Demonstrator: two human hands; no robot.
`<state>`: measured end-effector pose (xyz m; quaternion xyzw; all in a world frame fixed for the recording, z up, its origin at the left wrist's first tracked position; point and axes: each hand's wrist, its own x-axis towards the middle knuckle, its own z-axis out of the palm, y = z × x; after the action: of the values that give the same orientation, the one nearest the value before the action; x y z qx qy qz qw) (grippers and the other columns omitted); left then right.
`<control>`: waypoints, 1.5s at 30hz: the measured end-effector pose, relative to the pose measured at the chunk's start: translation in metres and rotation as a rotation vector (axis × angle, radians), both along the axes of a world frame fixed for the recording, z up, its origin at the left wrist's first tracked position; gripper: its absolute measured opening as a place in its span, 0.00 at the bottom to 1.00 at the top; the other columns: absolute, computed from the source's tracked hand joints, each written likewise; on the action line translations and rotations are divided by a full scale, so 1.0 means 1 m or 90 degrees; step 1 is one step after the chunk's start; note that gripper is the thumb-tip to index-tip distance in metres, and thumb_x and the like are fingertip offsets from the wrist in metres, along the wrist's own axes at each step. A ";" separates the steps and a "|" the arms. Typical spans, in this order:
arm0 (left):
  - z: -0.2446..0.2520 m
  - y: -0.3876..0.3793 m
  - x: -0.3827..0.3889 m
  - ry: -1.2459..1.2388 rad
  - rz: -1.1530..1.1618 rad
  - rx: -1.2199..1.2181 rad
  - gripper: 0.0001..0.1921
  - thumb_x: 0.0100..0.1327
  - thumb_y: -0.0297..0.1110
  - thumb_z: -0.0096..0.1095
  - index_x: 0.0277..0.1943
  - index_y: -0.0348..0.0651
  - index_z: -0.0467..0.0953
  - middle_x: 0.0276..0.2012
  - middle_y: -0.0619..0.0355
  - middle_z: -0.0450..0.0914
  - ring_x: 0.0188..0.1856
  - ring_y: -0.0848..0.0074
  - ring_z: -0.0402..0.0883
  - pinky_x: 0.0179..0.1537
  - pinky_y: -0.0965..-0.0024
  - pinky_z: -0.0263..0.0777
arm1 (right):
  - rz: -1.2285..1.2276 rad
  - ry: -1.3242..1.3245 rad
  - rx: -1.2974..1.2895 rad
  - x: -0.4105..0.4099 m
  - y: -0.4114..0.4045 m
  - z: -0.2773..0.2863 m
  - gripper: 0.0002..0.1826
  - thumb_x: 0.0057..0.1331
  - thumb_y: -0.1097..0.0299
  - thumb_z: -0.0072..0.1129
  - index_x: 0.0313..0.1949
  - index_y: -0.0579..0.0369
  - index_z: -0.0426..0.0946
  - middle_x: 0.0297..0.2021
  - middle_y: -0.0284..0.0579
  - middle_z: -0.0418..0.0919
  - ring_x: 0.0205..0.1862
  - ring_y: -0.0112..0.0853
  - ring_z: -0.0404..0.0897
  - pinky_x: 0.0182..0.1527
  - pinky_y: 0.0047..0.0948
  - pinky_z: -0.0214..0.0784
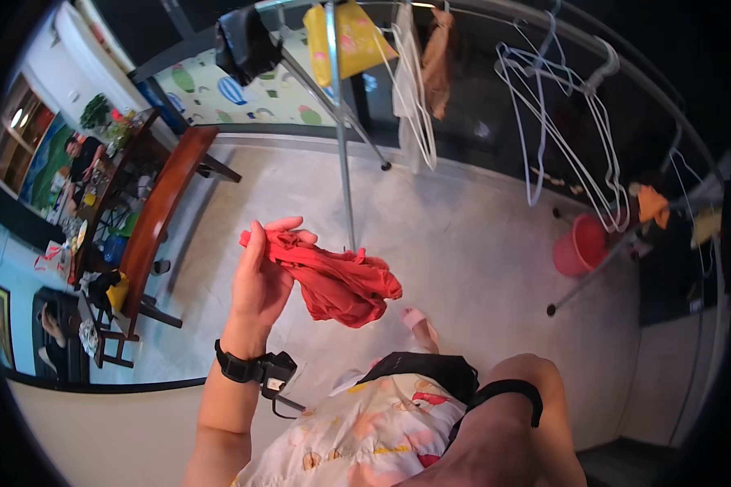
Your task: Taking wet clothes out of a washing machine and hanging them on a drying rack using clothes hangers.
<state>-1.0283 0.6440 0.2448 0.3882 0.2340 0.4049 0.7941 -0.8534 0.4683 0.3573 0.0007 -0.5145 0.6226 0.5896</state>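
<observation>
Crumpled red cloth [347,283] lies over the fingers of my left hand [268,274], which is raised left of centre with a black strap and small device [259,368] at the wrist. The thumb presses on the cloth's gathered left end, and the rest hangs to the right. At the bottom right my right arm [533,383] is bent back towards the camera, with a black band [512,389] around it. Past the band only blurred skin shows at the bottom edge; the fingers of my right hand are hidden. A patterned light garment [341,432] covers my body.
A metal drying rack [343,152] stands ahead, with white hangers [560,134], a yellow item [347,39] and a brown cloth [437,67]. A red bucket [579,246] is on the floor at right. A wooden bench [170,195] and a seated person [82,158] are at left.
</observation>
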 end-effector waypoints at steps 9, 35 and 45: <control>0.010 -0.038 0.009 -0.030 -0.092 -0.018 0.25 0.68 0.49 0.34 0.48 0.33 0.68 0.38 0.49 0.77 0.37 0.70 0.77 0.42 0.69 0.71 | -0.574 -0.771 -0.027 -0.012 0.011 -0.073 0.14 0.50 0.63 0.63 0.28 0.58 0.69 0.27 0.44 0.73 0.28 0.42 0.73 0.31 0.32 0.65; -0.114 0.000 0.057 0.259 -0.168 -0.276 0.23 0.63 0.49 0.42 0.45 0.35 0.70 0.37 0.46 0.77 0.34 0.63 0.80 0.31 0.62 0.77 | -0.376 -0.150 -0.452 0.157 -0.005 -0.093 0.10 0.59 0.70 0.41 0.34 0.61 0.69 0.28 0.39 0.74 0.29 0.24 0.73 0.34 0.21 0.67; -0.109 0.019 0.062 0.542 0.132 0.033 0.10 0.56 0.26 0.55 0.41 0.33 0.70 0.33 0.49 0.76 0.33 0.71 0.77 0.32 0.69 0.73 | -0.396 -0.638 -0.366 0.190 -0.017 -0.130 0.08 0.61 0.70 0.47 0.35 0.62 0.72 0.27 0.32 0.74 0.29 0.17 0.69 0.33 0.17 0.62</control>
<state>-0.9664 0.6633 0.1355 0.5147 0.5682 0.2921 0.5717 -0.6635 0.4513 0.2271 -0.5957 -0.5162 0.4605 0.4082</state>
